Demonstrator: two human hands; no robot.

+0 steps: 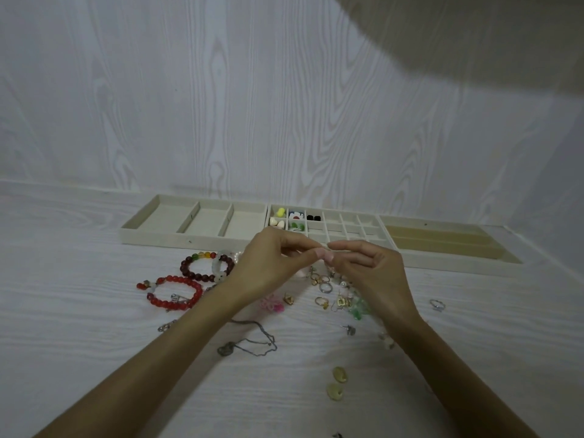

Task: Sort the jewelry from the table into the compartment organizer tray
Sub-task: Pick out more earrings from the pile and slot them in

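Both hands, left and right, meet fingertip to fingertip above the loose jewelry, pinching something too small to identify. Beyond them lies the tray, a few small compartments filled. Bracelets rest leftward.

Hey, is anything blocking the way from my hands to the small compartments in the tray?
Nothing visible does. Both hands, left and right, meet just in front of the organizer tray, and the small empty compartments lie open directly beyond the fingertips.
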